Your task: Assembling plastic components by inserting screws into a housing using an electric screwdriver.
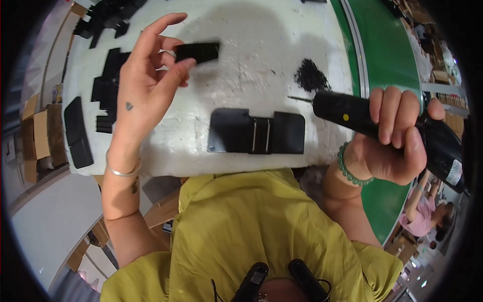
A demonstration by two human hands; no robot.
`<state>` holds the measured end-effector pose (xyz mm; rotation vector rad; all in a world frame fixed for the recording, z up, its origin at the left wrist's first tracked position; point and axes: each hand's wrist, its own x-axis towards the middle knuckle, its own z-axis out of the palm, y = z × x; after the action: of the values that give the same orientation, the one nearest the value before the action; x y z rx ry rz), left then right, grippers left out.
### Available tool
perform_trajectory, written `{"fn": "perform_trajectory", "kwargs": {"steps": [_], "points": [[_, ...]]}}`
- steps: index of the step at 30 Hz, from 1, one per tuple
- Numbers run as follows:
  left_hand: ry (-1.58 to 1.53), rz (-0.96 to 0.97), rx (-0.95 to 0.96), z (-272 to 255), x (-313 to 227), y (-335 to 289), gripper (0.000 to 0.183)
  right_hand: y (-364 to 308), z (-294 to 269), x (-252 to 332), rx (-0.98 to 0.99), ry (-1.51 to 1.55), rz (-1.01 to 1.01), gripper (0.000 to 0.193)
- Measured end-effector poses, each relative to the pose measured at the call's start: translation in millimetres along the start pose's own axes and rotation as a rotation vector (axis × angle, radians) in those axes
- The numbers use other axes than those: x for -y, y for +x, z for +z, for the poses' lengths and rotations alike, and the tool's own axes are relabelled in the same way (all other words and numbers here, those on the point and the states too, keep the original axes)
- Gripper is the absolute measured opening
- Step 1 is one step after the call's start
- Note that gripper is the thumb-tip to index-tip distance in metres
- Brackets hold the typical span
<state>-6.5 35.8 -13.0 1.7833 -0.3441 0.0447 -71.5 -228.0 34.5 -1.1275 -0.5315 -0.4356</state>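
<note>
Between the thumb and fingers of my left hand point(151, 75) is a small flat black plate point(202, 52), raised over the table. My right hand point(397, 133) wraps round a black electric screwdriver point(347, 110), whose thin bit points left above the table. Below and between my hands, a wide black panel point(229, 132) lies near the table's front edge. Two thin metal rods cross its narrow middle part. Further back, toward the right, sits a heap of small black screws point(311, 76).
Stacked black parts point(106, 85) and another black panel point(78, 133) lie on the left of the white table point(261, 60). More black pieces point(108, 17) are at the far left. A green surface point(390, 45) with a metal rail runs along the right. Another person point(422, 216) is further right.
</note>
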Motion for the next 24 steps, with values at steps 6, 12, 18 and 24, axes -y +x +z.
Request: {"fn": "perform_trajectory", "kwargs": {"steps": [6, 12, 18, 24], "points": [[-0.014, -0.005, 0.547, 20.3, -13.5, -16.3, 0.014, -3.3, -8.0, 2.5, 0.041, 0.027, 0.042, 0.035], [-0.060, -0.146, 0.553, 51.3, -3.5, -28.1, 0.017, -8.5, -7.2, 7.5, -0.024, -0.003, 0.067, 0.032], [0.154, 0.061, 0.522, 58.1, 3.3, -33.4, 0.017, -9.7, -9.0, 12.7, -0.033, 0.007, 0.095, 0.031], [0.342, 0.372, 0.459, 58.3, 3.9, -33.3, 0.022, -8.2, -7.3, 13.5, -0.038, 0.024, 0.109, 0.031]]}}
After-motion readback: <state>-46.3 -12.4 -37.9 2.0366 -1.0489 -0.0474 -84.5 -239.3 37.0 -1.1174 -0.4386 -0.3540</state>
